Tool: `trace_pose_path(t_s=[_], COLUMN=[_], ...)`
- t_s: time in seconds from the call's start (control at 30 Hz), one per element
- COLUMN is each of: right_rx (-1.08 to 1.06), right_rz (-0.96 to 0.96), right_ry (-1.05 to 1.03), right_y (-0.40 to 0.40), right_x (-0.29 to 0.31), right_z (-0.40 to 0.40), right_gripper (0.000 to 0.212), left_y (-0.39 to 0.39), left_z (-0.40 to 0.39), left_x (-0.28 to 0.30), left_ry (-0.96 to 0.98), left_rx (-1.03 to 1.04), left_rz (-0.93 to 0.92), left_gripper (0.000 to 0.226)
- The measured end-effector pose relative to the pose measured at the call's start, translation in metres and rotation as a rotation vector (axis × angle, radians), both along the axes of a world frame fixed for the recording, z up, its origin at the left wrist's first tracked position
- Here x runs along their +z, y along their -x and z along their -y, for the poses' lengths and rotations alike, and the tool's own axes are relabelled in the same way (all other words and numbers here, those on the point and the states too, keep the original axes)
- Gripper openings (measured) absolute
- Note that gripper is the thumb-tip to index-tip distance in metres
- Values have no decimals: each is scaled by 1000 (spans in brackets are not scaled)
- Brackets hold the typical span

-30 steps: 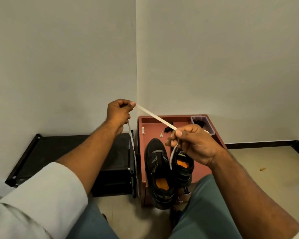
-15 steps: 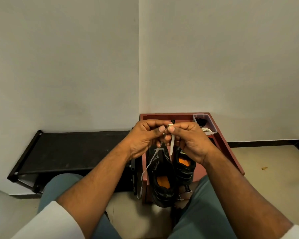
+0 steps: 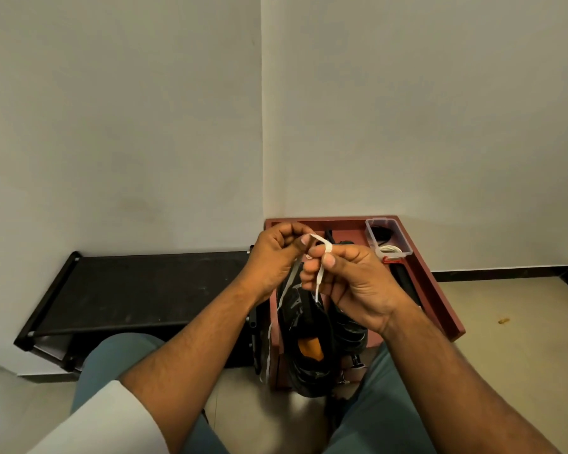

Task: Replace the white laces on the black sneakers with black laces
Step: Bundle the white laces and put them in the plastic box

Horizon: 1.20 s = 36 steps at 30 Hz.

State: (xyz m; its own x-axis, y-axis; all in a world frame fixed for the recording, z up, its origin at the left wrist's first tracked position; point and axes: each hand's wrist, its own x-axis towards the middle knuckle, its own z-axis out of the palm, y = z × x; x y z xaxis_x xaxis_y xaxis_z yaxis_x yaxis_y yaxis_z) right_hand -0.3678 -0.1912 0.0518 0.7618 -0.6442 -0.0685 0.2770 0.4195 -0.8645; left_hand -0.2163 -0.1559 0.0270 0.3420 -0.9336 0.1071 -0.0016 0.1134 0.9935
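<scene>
Two black sneakers [image 3: 309, 342] with orange insoles stand side by side at the front of a red-brown table [image 3: 440, 309]. Above them my left hand [image 3: 273, 257] pinches one end of a white lace [image 3: 318, 280]. My right hand [image 3: 351, 283] holds the same lace, which loops over its index finger and hangs down from there. A longer tail of the lace drops from my left hand past the table's left edge. Both hands are close together, almost touching.
A clear plastic box [image 3: 387, 237] with dark and white coiled laces sits at the table's back right. A low black bench [image 3: 138, 290] stands to the left against the wall. My knees in grey-blue trousers frame the shoes. Tiled floor lies to the right.
One second ago my hands held the lace stretched apart; they have come together above the sneakers, and the lace now wraps over my right index finger.
</scene>
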Motion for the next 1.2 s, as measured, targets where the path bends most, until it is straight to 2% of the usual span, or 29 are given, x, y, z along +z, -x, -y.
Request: trace_pose_path(t_s=[0.13, 0.2, 0.27, 0.33, 0.47, 0.53, 0.6, 0.67, 0.73, 0.83, 0.93, 1.03, 1.13, 1.2], right_rx=[-210, -331, -417, -444, -274, -184, -130, -57, 26, 175, 356, 461, 415, 350], right_rz=[128, 130, -11, -216, -514, -564, -588, -683, -839, -931, -837, -615, -424, -325], right_ry=[-3, 72, 314, 645, 1453, 1607, 1633, 1627, 1565, 1265, 886, 520, 283, 204], right_y=[-8, -11, -9, -3, 5, 6, 6, 4, 3, 6, 10, 14, 13, 10], right_x=[12, 12, 8, 2, -20, -29, -32, -34, -38, -41, -35, -20, -1, 9], right_z=[11, 22, 32, 40, 56, 59, 59, 56, 54, 48, 37, 23, 13, 11], right_gripper=[17, 21, 23, 26, 25, 19, 12, 6, 18, 22, 3, 19, 22, 23], left_y=[8, 9, 7, 2, -11, -17, -22, -26, -30, -38, -42, -44, -42, -35], left_z=[-11, -18, -26, -33, -39, -38, -35, -32, -27, -15, 2, 17, 21, 15], left_x=[-14, -19, -22, -22, -15, -5, 10, 27, 43, 59, 62, 48, 25, 10], left_ry=[-77, -121, -167, -206, -270, -280, -249, -204, -164, -107, -71, -72, -148, -180], left_rx=[-77, -97, -81, -52, 56, 93, 85, 48, -6, -65, -35, 20, 29, -8], left_rz=[-10, -9, -12, -27, -48, -65, -95, -97, -39, 84, 186, 206, 152, 205], left_gripper=[9, 10, 15, 15, 14, 12, 14, 17, 21, 28, 26, 18, 11, 13])
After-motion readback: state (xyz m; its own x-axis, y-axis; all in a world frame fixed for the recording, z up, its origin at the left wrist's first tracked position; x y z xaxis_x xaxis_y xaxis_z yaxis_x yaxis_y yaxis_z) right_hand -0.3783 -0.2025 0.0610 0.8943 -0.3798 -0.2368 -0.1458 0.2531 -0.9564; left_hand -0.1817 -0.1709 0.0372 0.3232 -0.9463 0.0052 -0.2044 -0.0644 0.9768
